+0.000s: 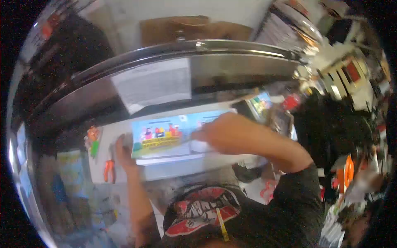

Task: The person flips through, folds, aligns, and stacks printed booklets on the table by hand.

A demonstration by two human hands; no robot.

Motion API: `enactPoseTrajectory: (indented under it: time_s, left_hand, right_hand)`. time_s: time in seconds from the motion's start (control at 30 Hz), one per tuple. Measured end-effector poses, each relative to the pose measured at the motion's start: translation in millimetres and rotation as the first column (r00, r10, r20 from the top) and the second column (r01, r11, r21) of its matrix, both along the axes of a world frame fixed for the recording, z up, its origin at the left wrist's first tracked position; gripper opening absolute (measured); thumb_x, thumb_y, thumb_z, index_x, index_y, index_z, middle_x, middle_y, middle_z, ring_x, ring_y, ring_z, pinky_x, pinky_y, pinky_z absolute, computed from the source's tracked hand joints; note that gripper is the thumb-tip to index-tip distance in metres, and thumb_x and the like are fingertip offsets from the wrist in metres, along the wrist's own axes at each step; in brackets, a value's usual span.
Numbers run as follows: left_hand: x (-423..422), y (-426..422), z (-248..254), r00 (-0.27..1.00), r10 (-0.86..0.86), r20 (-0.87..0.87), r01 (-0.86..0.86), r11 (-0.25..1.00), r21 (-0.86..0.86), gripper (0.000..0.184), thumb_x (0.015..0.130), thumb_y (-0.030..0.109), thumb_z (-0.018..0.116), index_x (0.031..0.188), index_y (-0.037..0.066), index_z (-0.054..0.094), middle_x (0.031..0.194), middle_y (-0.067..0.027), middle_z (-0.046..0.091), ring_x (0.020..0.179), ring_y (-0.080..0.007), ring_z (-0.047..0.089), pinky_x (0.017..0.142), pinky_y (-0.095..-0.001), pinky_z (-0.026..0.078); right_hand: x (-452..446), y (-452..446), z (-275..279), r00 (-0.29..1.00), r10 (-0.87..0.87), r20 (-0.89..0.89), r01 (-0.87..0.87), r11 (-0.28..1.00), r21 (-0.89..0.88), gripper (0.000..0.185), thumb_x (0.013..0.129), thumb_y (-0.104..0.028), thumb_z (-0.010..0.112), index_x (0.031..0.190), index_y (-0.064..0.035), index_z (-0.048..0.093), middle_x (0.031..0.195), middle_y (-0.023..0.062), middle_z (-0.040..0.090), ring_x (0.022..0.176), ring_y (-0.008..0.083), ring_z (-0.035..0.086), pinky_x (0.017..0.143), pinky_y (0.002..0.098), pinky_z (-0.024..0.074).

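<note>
A glossy printed booklet or sheet (159,134) lies on a pale board, with a blue sky, small red and yellow cartoon figures and a yellow band of lettering. My left hand (123,152) rests at its left edge, fingers stretched upward and apart from a grip. Over the right half of the print is my right hand (221,131), its fingers curled together and pointing left. Motion blurs those fingertips, and whatever they hold is hidden. Orange-handled pliers (108,170) lie left of my left hand. An orange and green item (93,140) sits farther up.
A white sheet (155,84) lies beyond the board (99,165). Behind it runs a dark shiny rail (231,46). Another colourful print (260,103) is at the back right. Clutter fills the right side, including a cream device (345,78) and an orange-handled object (348,171).
</note>
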State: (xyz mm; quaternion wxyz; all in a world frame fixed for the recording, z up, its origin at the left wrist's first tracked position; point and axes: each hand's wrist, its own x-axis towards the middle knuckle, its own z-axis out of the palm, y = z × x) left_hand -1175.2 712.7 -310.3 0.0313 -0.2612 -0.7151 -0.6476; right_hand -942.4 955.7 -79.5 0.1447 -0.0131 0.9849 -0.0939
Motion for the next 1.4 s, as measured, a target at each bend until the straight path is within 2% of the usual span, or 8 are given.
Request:
enactPoseTrajectory:
  time_s: [0.13, 0.2, 0.3, 0.4, 0.5, 0.77, 1.17, 1.4]
  left_hand:
    - [9.8, 2.6, 5.6, 0.974, 0.181, -0.137, -0.197, 0.973, -0.12, 0.04, 0.08, 0.001, 0.061, 0.119, -0.002, 0.055, 0.117, -0.0187, 0.057, 0.11, -0.0341, 0.054, 0.097, -0.041, 0.042]
    - [10.9, -0.7, 15.2, 0.935, 0.24, -0.262, -0.299, 0.93, -0.215, 0.038, 0.079, -0.002, 0.061, 0.116, -0.002, 0.056, 0.116, -0.0193, 0.058, 0.108, -0.0349, 0.054, 0.097, -0.041, 0.042]
    - [12.7, 2.2, 25.3, 0.933, 0.168, -0.319, -0.253, 0.936, -0.247, 0.033, 0.078, -0.002, 0.061, 0.111, -0.001, 0.058, 0.113, -0.0196, 0.059, 0.105, -0.0357, 0.055, 0.095, -0.0406, 0.043]
    - [12.1, 4.7, 29.3, 0.954, 0.136, -0.266, -0.207, 0.943, -0.26, 0.027, 0.08, 0.0, 0.059, 0.107, 0.0, 0.06, 0.111, -0.0184, 0.06, 0.104, -0.0354, 0.056, 0.093, -0.0411, 0.044]
    - [10.3, 3.3, 20.6, 0.953, 0.158, -0.257, -0.236, 0.922, -0.308, 0.026, 0.081, 0.002, 0.059, 0.106, 0.0, 0.06, 0.11, -0.0179, 0.06, 0.103, -0.034, 0.057, 0.092, -0.0403, 0.044]
    - [5.4, -0.9, 8.8, 0.956, 0.133, -0.262, -0.207, 0.938, -0.279, 0.024, 0.084, 0.002, 0.057, 0.108, 0.0, 0.061, 0.107, -0.015, 0.062, 0.097, -0.0286, 0.06, 0.086, -0.0357, 0.048]
    - [0.3, -3.3, -3.4, 0.985, 0.006, -0.175, -0.049, 0.97, -0.24, 0.02, 0.091, 0.006, 0.056, 0.109, -0.002, 0.059, 0.101, -0.0092, 0.061, 0.091, -0.0171, 0.06, 0.081, -0.0289, 0.049]
    - [4.5, -2.0, 7.8, 0.987, 0.053, -0.152, -0.092, 0.959, -0.267, 0.02, 0.09, 0.005, 0.055, 0.107, -0.003, 0.061, 0.102, -0.0107, 0.062, 0.09, -0.0179, 0.06, 0.08, -0.0292, 0.048]
  right_hand:
    - [-56.7, 54.6, 65.6, 0.941, -0.096, -0.326, 0.159, 0.972, 0.175, 0.036, 0.081, -0.013, 0.052, 0.115, -0.0143, 0.062, 0.084, 0.0171, 0.068, 0.078, 0.0351, 0.067, 0.07, 0.0496, 0.0542]
    - [-104.2, 74.9, 68.2, 0.551, -0.02, -0.834, 0.244, 0.96, 0.139, 0.029, 0.084, -0.013, 0.057, 0.112, -0.0142, 0.064, 0.094, 0.0155, 0.067, 0.078, 0.0328, 0.065, 0.074, 0.0419, 0.0538]
    - [-195.2, 89.3, 56.2, 0.201, 0.423, -0.883, 0.25, 0.85, 0.464, 0.026, 0.084, -0.012, 0.056, 0.109, -0.013, 0.065, 0.109, 0.0102, 0.065, 0.091, 0.0301, 0.064, 0.076, 0.0417, 0.0546]
    - [-242.7, 57.8, 6.4, 0.676, 0.23, -0.7, 0.122, 0.902, 0.414, 0.019, 0.083, -0.012, 0.054, 0.097, -0.0072, 0.066, 0.102, 0.0097, 0.063, 0.096, 0.0302, 0.062, 0.075, 0.0424, 0.0548]
    - [-251.5, 54.7, -73.2, 0.722, 0.344, -0.6, -0.091, 0.907, 0.411, 0.016, 0.08, -0.016, 0.057, 0.085, -0.0032, 0.065, 0.092, 0.0121, 0.065, 0.09, 0.0312, 0.064, 0.072, 0.0446, 0.055]
    - [-39.4, 11.0, -27.0, 0.96, 0.071, -0.27, -0.074, 0.997, -0.001, 0.047, 0.079, -0.037, 0.066, 0.112, -0.0045, 0.06, 0.106, 0.0146, 0.059, 0.097, 0.0332, 0.06, 0.08, 0.0438, 0.0539]
    - [9.7, 18.8, -64.3, 0.968, -0.06, -0.242, -0.01, 0.961, -0.276, 0.076, 0.07, -0.046, 0.074, 0.127, -0.0016, 0.05, 0.118, 0.0141, 0.052, 0.11, 0.032, 0.054, 0.085, 0.0462, 0.0513]
    - [23.7, -8.8, -64.3, 0.955, -0.058, -0.289, 0.048, 0.998, -0.043, 0.064, 0.075, -0.041, 0.07, 0.122, 0.0002, 0.054, 0.114, 0.0133, 0.053, 0.109, 0.0296, 0.052, 0.082, 0.0417, 0.0517]
